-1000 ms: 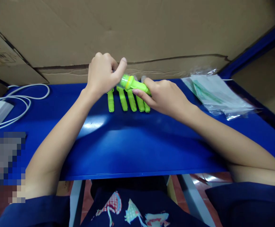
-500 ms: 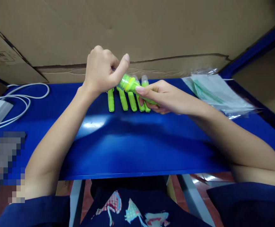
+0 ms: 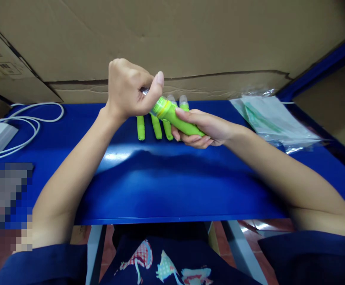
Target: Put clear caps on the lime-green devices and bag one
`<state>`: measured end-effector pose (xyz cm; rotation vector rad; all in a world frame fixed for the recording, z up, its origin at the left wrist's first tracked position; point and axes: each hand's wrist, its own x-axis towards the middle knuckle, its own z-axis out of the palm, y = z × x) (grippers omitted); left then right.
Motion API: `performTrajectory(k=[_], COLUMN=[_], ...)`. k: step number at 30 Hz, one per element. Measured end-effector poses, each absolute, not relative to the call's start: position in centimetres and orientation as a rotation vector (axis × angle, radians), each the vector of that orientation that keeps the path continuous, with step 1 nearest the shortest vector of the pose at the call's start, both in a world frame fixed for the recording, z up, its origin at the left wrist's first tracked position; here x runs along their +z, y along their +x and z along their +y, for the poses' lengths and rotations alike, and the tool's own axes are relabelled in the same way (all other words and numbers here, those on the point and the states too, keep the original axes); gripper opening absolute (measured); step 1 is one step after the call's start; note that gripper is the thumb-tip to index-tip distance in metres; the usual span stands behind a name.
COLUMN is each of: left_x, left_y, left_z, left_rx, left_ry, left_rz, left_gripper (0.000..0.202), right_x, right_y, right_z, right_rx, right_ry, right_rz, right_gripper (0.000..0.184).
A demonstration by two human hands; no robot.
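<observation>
A lime-green flashlight (image 3: pixel 187 123) with a clear end is held slanted above the table, between both hands. My left hand (image 3: pixel 132 89) is closed around its clear end, thumb pointing up, and hides most of that end. Around the green body, my right hand (image 3: pixel 209 128) has its thumb on top and its fingers underneath. Behind and below them, several similar green flashlights lie in a row, among them one at the left (image 3: pixel 141 128) and one with its clear tip showing (image 3: pixel 184 103). The held flashlight and my hands partly cover the row.
The blue table (image 3: pixel 160 186) backs onto a tall cardboard sheet (image 3: pixel 172 39). At the right lie clear plastic bags (image 3: pixel 279 118) with something pale and green. A coiled white cable (image 3: pixel 38 118) and a white box (image 3: pixel 0 136) sit at the left, near a pixelated patch.
The held flashlight has rolled in my right hand, so more of its green body shows. My right fingers have shifted lower along it. My left hand keeps its place on the clear end.
</observation>
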<state>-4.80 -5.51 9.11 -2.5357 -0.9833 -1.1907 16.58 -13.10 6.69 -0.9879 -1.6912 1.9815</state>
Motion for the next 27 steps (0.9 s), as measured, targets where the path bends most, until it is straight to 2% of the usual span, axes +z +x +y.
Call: performTrajectory(k=[5, 10, 14, 17, 22, 24, 27], left_x=[8.9, 9.2, 9.3, 9.2, 9.2, 9.6, 10.2], left_y=[-4.7, -4.5, -4.4, -4.3, -3.5, -3.1, -3.0], left_z=[-5.0, -5.3, -5.6, -5.6, -6.8, -7.6, -8.3], left_rx=[-1.274, -1.228, -1.287, -1.363, -1.352, -1.228, -1.163], left_ry=[-2.432, -2.488, -2.415, -2.353, -2.369, -2.441, -2.463], left_rz=[-0.699, -0.706, -0.509, -0.379, -0.138, -0.120, -0.263], left_gripper=[0.075, 0.068, 0.065, 0.060, 0.045, 0.042, 0.046], right_x=[5.1, 4.5, 3.9, 2.6, -1.0, -1.8, -1.6], right_y=[16.6, 16.7, 17.1, 17.3, 16.1, 15.7, 15.5], right_z=[-12.3, -12.1, -11.8, -11.4, -11.5, -12.0, -12.7], right_rx=[2.249, 2.407, 2.500, 2.623, 2.974, 3.041, 3.000], right_ry=[-0.701, -0.845, -0.875, -0.620, 0.159, 0.234, 0.129], right_rz=[-1.620, -1.452, -1.301, -1.202, -1.054, -1.005, -0.997], right_gripper=[0.063, 0.069, 0.072, 0.075, 0.069, 0.069, 0.061])
